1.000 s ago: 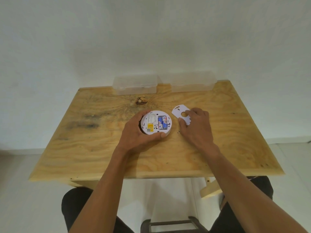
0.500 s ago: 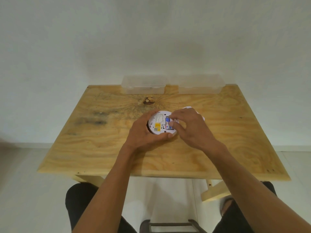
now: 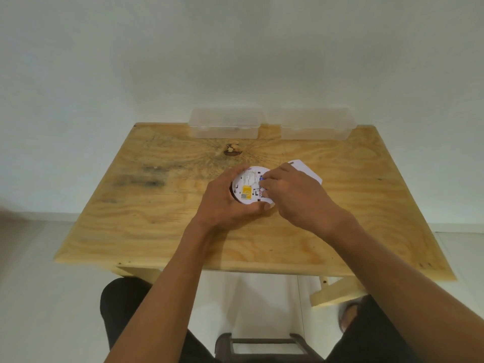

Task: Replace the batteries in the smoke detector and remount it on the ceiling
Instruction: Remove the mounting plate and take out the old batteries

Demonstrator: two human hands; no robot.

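1. Since a second ago my right hand (image 3: 296, 195) left the white cover plate (image 3: 305, 170) and moved onto the smoke detector (image 3: 248, 189).
2. Detector sits back-side up mid-table (image 3: 157, 218), yellow label showing.
3. Left hand (image 3: 225, 205) grip closed around the detector's rim.
4. Right fingertips pinch at the battery bay; can't tell whether they hold a battery (image 3: 261, 178).
5. Cover plate lies just behind my right hand.
6. Two clear plastic boxes (image 3: 225, 124) at the table's far edge.

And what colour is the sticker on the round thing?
Yellow, on the white smoke detector; the head view shows it.
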